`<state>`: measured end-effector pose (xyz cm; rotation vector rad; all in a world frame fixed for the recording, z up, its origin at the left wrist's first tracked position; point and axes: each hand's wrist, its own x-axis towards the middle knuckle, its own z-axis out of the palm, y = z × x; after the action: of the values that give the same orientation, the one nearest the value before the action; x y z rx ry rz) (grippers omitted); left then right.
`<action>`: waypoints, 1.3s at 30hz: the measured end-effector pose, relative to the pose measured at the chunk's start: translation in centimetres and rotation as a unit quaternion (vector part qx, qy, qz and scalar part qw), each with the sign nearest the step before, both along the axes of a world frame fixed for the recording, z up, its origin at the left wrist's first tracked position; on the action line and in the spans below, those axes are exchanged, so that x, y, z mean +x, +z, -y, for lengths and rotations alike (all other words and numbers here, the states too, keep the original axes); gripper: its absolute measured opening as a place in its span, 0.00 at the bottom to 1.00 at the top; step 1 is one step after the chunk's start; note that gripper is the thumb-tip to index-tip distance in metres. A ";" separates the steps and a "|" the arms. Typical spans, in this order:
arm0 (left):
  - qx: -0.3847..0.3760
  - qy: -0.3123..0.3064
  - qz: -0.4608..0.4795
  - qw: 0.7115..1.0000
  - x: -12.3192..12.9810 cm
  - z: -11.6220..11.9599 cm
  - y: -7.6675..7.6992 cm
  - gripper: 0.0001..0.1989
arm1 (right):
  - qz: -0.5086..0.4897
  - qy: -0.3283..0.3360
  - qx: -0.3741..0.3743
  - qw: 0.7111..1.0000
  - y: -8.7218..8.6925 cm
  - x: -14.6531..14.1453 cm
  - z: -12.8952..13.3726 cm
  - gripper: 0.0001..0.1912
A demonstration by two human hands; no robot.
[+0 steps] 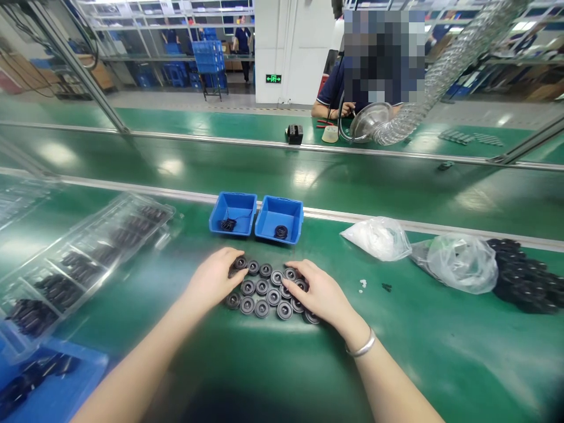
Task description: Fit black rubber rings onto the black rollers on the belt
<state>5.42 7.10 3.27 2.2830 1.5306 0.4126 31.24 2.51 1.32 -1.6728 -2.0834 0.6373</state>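
Several round black parts (261,287) lie in rough rows on the green table between my hands. My left hand (219,274) is at the upper left end of the rows, thumb and fingers curved around a black part (240,262). At the right end, my right hand (315,289) has its thumb and fingers around a black part (289,274) in the top row, and its palm hides some of the parts below. A silver bracelet (362,343) is on my right wrist.
Two blue bins (233,226) (278,235) with black rings stand beyond the rows. Left are a clear compartment tray (94,249) and a blue tray (88,367). Right are plastic bags (381,238) (467,261) and a black pile (524,279). A person (330,97) sits opposite.
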 end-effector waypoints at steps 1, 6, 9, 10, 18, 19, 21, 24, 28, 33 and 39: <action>0.003 -0.002 0.000 1.000 0.0 0.1 0.0 0.18 | 0.001 -0.001 -0.001 1.000 0.0 0.0 -0.1 0.19; 0.011 -0.002 0.001 1.000 -0.6 0.2 -0.4 0.20 | 0.004 -0.009 -0.008 1.000 0.0 -0.3 -0.5 0.22; 0.009 0.010 0.009 1.000 -1.1 0.5 -0.7 0.21 | 0.008 -0.022 -0.016 1.000 0.0 -0.5 -0.7 0.22; 0.007 0.014 0.015 1.000 -1.2 0.7 -0.7 0.21 | 0.009 -0.024 -0.019 0.999 0.0 -0.5 -0.7 0.22; 0.075 0.076 0.111 0.988 -2.8 4.0 -0.7 0.18 | -0.047 -0.021 -0.033 0.998 0.1 0.2 0.3 0.23; 0.082 0.074 0.114 0.987 -3.1 4.3 -0.9 0.18 | -0.057 -0.017 -0.041 0.997 0.1 0.4 0.5 0.22; 0.085 0.055 0.109 0.989 -3.4 4.7 -1.3 0.17 | -0.069 -0.007 -0.053 0.996 0.2 0.7 0.8 0.21; 0.081 0.030 0.091 0.992 -3.4 4.7 -1.8 0.18 | -0.070 0.008 -0.060 0.996 0.3 0.9 1.0 0.21; 0.087 0.011 0.060 0.994 -2.2 4.0 -1.6 0.20 | -0.064 0.011 -0.070 0.995 0.4 0.9 1.0 0.26; 0.085 -0.019 0.030 0.996 -0.8 2.8 -1.2 0.21 | -0.046 0.002 -0.072 0.996 0.8 0.6 1.1 0.32; 0.104 -0.025 0.026 0.994 0.0 3.0 -0.9 0.18 | -0.030 0.002 -0.061 0.998 0.8 0.3 1.0 0.32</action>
<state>5.38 4.15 2.39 2.4397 1.4612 0.6397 31.57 1.54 2.08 -1.6940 -2.0428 0.8208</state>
